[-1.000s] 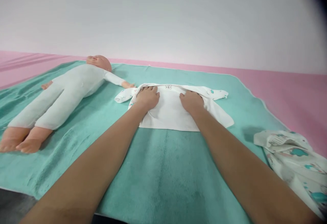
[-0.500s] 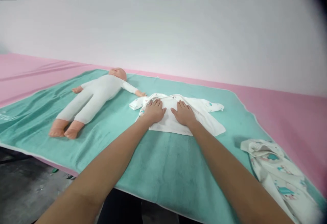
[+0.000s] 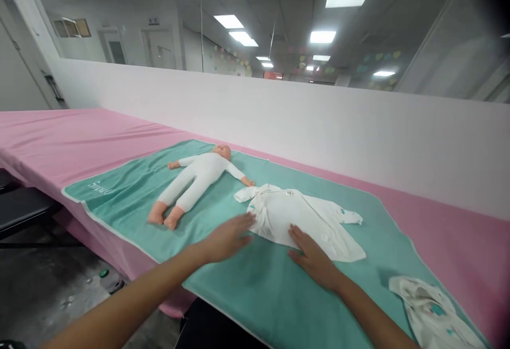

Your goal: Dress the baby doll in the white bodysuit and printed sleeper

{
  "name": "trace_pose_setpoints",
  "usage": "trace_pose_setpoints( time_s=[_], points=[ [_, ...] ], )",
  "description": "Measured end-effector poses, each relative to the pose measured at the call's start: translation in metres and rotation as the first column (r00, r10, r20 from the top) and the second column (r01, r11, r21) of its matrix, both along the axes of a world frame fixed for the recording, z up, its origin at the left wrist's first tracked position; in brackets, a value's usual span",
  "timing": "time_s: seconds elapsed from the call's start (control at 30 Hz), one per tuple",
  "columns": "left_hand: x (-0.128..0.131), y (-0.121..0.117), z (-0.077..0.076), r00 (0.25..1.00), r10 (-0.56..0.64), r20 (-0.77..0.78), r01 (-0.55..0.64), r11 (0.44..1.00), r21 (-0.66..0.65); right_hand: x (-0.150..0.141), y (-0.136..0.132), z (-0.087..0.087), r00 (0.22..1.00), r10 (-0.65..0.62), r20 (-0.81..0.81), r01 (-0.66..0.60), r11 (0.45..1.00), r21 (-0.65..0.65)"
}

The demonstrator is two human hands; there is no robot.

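A white baby shirt (image 3: 295,213) with small printed sleeves lies spread on the green towel (image 3: 247,285). My left hand (image 3: 229,238) is at the shirt's lower left edge, fingers stretched out and holding nothing. Over the front edge of the shirt, my right hand (image 3: 314,258) has its fingers extended and is empty; whether the fingertips touch the cloth I cannot tell. A baby doll (image 3: 201,173) in a white bodysuit lies on its back to the left, one hand close to the shirt's left sleeve.
Printed baby clothing (image 3: 434,312) lies bunched at the towel's right edge. A pink cloth (image 3: 79,131) covers the table under the towel. Behind it runs a white wall (image 3: 319,131) with glass above. A black chair (image 3: 27,208) stands at left.
Both hands have drawn back toward me from the middle of the shirt to its near edge. The view has tilted up and turned left, showing more wall and glass.
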State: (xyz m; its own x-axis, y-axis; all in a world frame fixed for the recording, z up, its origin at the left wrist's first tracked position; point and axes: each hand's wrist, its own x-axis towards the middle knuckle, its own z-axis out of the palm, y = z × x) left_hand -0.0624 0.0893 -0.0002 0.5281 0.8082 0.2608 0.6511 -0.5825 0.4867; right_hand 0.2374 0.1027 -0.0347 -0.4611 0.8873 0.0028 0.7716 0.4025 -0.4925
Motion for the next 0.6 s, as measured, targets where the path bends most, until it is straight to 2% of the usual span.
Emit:
trace_pose_setpoints(
  time_s=[0.07, 0.1, 0.13, 0.2, 0.27, 0.33, 0.37, 0.43, 0.5, 0.57, 0.6],
  points=[
    [-0.053, 0.014, 0.026, 0.951, 0.265, 0.158, -0.265, 0.964, -0.025, -0.017, 0.003, 0.019, 0.979, -0.044, -0.199, 0.013, 0.988, -0.151],
    [-0.080, 0.026, 0.037, 0.915, 0.363, 0.177, -0.365, 0.931, -0.024, -0.032, 0.011, 0.029, 0.950, -0.080, -0.301, 0.022, 0.982, -0.189],
    [-0.106, 0.041, 0.046, 0.854, 0.476, 0.212, -0.484, 0.875, -0.012, -0.050, 0.024, 0.040, 0.909, -0.097, -0.405, 0.015, 0.980, -0.199],
    [-0.153, 0.075, 0.052, 0.745, 0.626, 0.228, -0.632, 0.773, -0.059, -0.094, 0.064, 0.057, 0.794, -0.072, -0.603, -0.039, 0.985, -0.168],
    [-0.188, 0.105, 0.047, 0.684, 0.698, 0.211, -0.684, 0.715, -0.148, -0.143, 0.117, 0.066, 0.698, -0.061, -0.714, -0.067, 0.986, -0.150],
    [-0.208, 0.125, 0.037, 0.679, 0.698, 0.228, -0.640, 0.715, -0.281, -0.188, 0.175, 0.068, 0.702, -0.124, -0.701, 0.011, 0.986, -0.164],
    [-0.214, 0.130, 0.032, 0.686, 0.675, 0.272, -0.573, 0.731, -0.370, -0.208, 0.202, 0.067, 0.729, -0.150, -0.668, 0.062, 0.986, -0.155],
    [-0.220, 0.134, 0.024, 0.669, 0.613, 0.420, -0.352, 0.759, -0.547, -0.241, 0.248, 0.064, 0.775, -0.169, -0.609, 0.097, 0.984, -0.150],
    [-0.221, 0.133, 0.021, 0.599, 0.597, 0.534, -0.147, 0.737, -0.659, -0.265, 0.280, 0.062, 0.822, -0.149, -0.550, 0.029, 0.975, -0.222],
    [-0.222, 0.131, 0.019, 0.536, 0.624, 0.569, -0.047, 0.695, -0.718, -0.282, 0.299, 0.061, 0.862, -0.094, -0.498, -0.072, 0.950, -0.305],
    [-0.222, 0.132, 0.018, 0.514, 0.637, 0.574, -0.014, 0.676, -0.737, -0.288, 0.305, 0.061, 0.870, -0.057, -0.491, -0.102, 0.951, -0.292]
  ],
)
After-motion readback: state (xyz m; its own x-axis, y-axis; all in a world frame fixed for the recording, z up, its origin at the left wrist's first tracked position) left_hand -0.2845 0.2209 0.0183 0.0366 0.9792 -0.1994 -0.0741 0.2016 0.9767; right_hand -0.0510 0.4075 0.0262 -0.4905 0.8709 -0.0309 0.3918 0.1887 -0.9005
